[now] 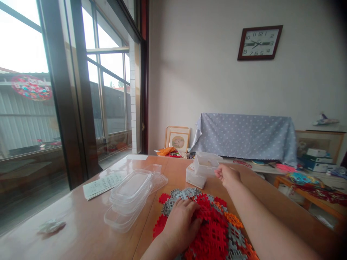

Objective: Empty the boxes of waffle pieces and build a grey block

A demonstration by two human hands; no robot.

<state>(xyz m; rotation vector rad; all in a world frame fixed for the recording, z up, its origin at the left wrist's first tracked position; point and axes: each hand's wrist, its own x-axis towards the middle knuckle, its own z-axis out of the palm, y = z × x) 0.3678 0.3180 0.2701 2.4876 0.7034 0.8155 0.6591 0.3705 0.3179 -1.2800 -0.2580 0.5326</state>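
A heap of flat red, grey and orange interlocking plastic pieces [214, 231] lies on the wooden table [81, 231] in front of me. My left hand [181, 222] rests palm down on the heap, fingers curled over the red pieces. My right hand [227, 175] reaches forward and pinches the near edge of a clear plastic box [206, 164], which sits tilted on top of another clear box [195, 177].
A stack of clear plastic lids [132, 193] lies left of the heap, with a printed paper sheet [101, 184] beside it and a crumpled bit of paper [51, 226] near the left edge. Windows run along the left; a cloth-covered piece of furniture [244, 135] stands behind.
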